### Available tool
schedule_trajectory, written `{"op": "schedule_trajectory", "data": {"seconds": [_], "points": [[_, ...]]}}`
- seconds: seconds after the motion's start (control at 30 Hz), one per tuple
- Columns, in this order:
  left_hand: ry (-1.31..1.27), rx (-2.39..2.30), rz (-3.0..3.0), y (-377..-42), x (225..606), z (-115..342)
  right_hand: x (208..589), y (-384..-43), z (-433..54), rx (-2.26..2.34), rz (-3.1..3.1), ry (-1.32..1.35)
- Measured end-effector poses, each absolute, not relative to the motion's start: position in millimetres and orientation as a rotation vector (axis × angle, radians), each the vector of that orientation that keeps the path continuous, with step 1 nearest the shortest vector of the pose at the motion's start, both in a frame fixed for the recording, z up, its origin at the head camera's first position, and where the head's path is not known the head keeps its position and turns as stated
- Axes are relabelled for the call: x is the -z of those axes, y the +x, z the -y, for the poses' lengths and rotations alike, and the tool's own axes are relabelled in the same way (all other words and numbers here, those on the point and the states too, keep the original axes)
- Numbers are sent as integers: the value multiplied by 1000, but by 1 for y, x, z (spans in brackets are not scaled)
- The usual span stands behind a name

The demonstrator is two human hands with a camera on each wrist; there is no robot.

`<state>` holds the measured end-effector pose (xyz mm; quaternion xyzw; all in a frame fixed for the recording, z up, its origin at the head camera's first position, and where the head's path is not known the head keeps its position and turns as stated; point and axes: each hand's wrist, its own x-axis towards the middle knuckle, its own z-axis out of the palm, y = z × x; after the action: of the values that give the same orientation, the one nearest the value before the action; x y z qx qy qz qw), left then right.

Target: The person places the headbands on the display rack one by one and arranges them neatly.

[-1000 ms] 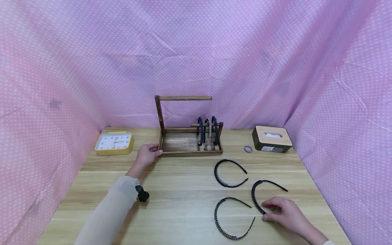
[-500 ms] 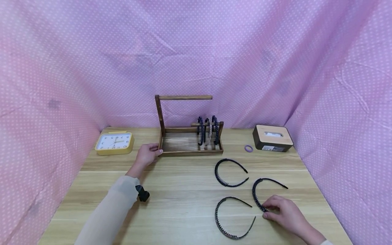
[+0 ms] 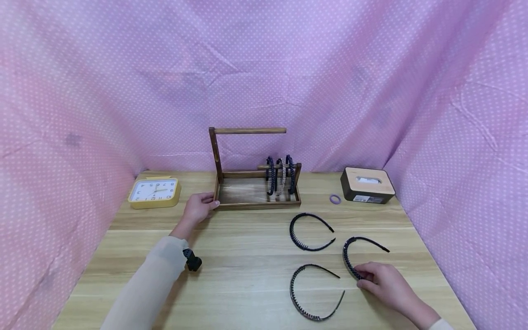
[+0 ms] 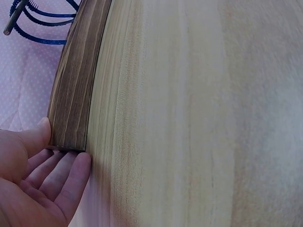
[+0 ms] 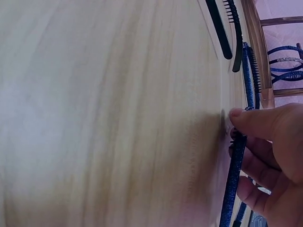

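Note:
At the back of the table stands a wooden headband stand [image 3: 255, 206] with a tall bar and a short bar. Several headbands [image 3: 271, 176] hang on the short bar. My left hand [image 3: 198, 208] holds the stand's left end; in the left wrist view the thumb lies along one side of the wooden rim [image 4: 78, 80] and fingers touch its end. With thumb and fingers, my right hand [image 3: 381, 282] pinches a dark toothed headband [image 3: 347, 256] by its curved part, which the fingers partly hide. Two more dark headbands, an upper one [image 3: 294, 233] and a lower one [image 3: 294, 293], lie to its left.
A yellow clock [image 3: 154, 192] lies at the back left. A tissue box [image 3: 367, 185] stands at the back right, with a purple ring [image 3: 335, 199] beside it. Pink dotted cloth [image 3: 264, 68] hangs around the table [image 3: 235, 270].
My right hand has moved slightly away from me and to the right, and the pinched headband has shifted with it. The left hand keeps its hold on the stand.

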<state>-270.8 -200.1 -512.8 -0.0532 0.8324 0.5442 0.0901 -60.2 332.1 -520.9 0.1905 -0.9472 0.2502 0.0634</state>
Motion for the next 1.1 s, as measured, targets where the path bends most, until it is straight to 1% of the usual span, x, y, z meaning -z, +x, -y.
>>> {"op": "schedule_trajectory", "data": {"seconds": [0.23, 0.5, 0.63, 0.8, 0.9, 1.0, 1.1], "points": [[-164, -1608, -2482, -272, 514, 200, 508, -62, -328, -673, 2882, 484], [-163, -1607, -2483, -273, 514, 201, 484, -73, -329, -764, 2618, 419], [-163, -1604, -2483, -272, 514, 200, 472, -80, -329, -942, 2557, 283], [-169, -1608, -2476, -273, 514, 200, 457, -91, -328, -1172, 2580, 13], [-185, -1617, -2470, -274, 514, 200, 450, -99, -324, -1336, 2541, -105], [-182, -1614, -2478, -274, 514, 200, 446, -105, -319, -1584, 2414, -142], [-169, -1618, -2488, -274, 515, 200, 445, -108, -312, -1852, 2232, -114]]}}
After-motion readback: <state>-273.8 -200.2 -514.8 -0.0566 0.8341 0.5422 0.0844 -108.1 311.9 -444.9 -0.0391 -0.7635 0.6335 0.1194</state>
